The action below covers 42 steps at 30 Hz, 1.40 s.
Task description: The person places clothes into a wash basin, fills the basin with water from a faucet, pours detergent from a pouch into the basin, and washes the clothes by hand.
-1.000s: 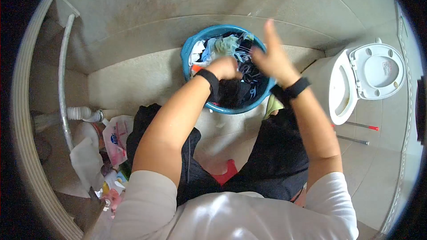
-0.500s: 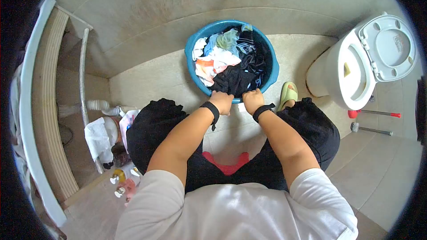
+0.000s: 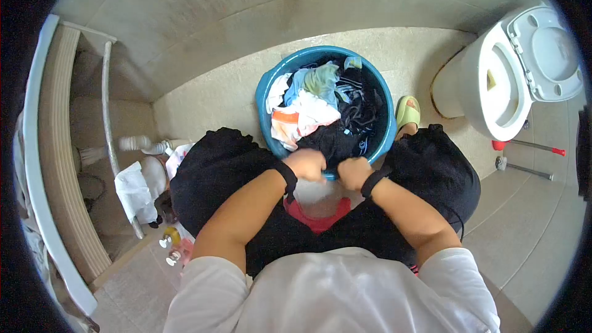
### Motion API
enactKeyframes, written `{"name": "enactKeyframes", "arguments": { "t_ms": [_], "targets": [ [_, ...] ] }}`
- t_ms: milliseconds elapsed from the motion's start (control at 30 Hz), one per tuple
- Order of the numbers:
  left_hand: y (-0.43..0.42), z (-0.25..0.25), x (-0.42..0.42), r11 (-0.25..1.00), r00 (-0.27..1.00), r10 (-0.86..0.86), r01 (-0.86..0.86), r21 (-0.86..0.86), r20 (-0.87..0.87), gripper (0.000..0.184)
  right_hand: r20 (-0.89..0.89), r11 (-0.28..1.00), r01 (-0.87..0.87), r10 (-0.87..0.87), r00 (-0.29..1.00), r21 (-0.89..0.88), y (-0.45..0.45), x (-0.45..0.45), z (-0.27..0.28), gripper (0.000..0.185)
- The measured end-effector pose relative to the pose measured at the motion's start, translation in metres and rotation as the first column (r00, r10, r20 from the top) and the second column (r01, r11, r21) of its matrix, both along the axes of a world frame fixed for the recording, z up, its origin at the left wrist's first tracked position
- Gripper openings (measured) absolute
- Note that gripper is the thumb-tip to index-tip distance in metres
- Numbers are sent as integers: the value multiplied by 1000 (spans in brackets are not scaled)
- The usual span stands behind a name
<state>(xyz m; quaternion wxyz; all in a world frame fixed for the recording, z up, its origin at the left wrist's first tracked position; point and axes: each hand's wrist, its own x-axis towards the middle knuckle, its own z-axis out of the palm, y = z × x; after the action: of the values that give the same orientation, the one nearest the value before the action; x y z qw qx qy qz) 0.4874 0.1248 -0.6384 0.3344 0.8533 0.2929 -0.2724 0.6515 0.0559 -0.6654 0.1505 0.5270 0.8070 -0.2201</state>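
A round blue basin (image 3: 264,114) stands on the floor between my knees. White-and-orange cloth (image 3: 308,117), bluish-green fabric (image 3: 320,80) and black garments (image 3: 357,117) are heaped inside it. My left hand (image 3: 306,164) is closed over the near rim, fingers curled to the inside and outside of the edge. A short way to its right, my right hand (image 3: 354,174) grips the same rim. Both wrists wear black bands. Some of the fingers are hidden or slightly blurred.
At the right stands a toilet (image 3: 493,86) with its lid raised, beside a red-ended plunger (image 3: 530,146) and a brush (image 3: 524,168). On the left are a metal bar (image 3: 106,111), a white cloth (image 3: 135,192) and pump bottles (image 3: 176,246). A red seat-like object (image 3: 317,219) shows between my legs.
The basin has come closer to my body, with both hands still on its near rim. The laundry in it keeps the same arrangement. My view has shifted slightly.
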Motion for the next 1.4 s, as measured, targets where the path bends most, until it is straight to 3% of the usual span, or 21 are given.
{"name": "enactKeyframes", "arguments": {
  "t_ms": [67,100,133,200,267,367,400,500,567,667,700,733,800,867,967,1067,1133,1200,1267,1333,1400],
  "targets": [
    [15,19,3,874,889,372,-432,223,267,53,-323,924,380,-353,878,25,19,-1,34,54],
    [21,29,2,766,888,304,-443,466,344,73,-346,905,375,-293,892,201,27,-2,39,74],
    [25,37,1,703,872,322,-481,523,368,101,-353,857,362,-232,907,367,37,-4,43,95],
    [39,36,3,730,899,436,-383,566,45,123,-112,930,290,-271,956,225,65,-12,51,115],
    [42,28,5,739,877,480,-391,549,-22,124,-19,937,321,-321,947,142,78,-14,24,124],
    [50,-2,6,762,865,501,-440,475,-2,112,25,917,398,-398,917,21,84,-23,-8,106],
    [48,-11,6,775,861,508,-445,449,-25,112,44,914,404,-406,913,42,81,-24,-19,95],
    [55,-32,13,725,840,541,-487,487,34,82,35,902,420,-425,904,97,87,-22,-40,76],
    [61,-44,17,714,827,561,-507,483,39,79,64,909,413,-416,907,61,93,-19,-42,58],
    [69,-47,16,730,801,599,-540,419,-10,71,76,928,372,-369,926,-29,103,-20,-67,59],
    [73,-48,18,745,789,611,-548,380,-60,67,173,955,222,-189,967,-195,112,-18,-71,47],
    [78,-51,18,745,789,612,-550,377,-59,67,177,955,221,-187,966,-196,116,-17,-74,47],
    [86,-57,14,827,840,522,-456,328,-148,85,56,939,289,-283,957,-188,120,-16,-81,35],
    [88,-72,11,753,829,558,-489,441,-32,79,-50,957,285,-288,956,-56,122,-11,-94,32],
    [100,-61,7,772,825,554,-560,303,113,70,-57,925,363,-371,927,-115,134,-4,-93,29],
    [94,-21,10,678,715,665,-699,227,215,60,-399,765,640,-608,686,-65,121,-5,-36,39],
    [85,2,6,644,622,734,-765,8,273,57,-501,734,636,-654,567,-238,107,-3,-32,49],
    [78,-12,2,599,557,751,-801,-10,355,56,-727,707,655,-594,346,-266,89,-1,-27,52],
    [66,15,8,560,354,793,-745,-363,496,57,-837,704,641,-520,171,-306,77,9,0,56],
    [56,44,18,593,407,763,-750,-293,502,57,-842,636,632,-538,-47,-442,70,20,29,65],
    [48,67,27,458,168,869,-628,-629,465,71,-886,593,734,-464,-25,-331,69,37,37,75]
  ]
}}
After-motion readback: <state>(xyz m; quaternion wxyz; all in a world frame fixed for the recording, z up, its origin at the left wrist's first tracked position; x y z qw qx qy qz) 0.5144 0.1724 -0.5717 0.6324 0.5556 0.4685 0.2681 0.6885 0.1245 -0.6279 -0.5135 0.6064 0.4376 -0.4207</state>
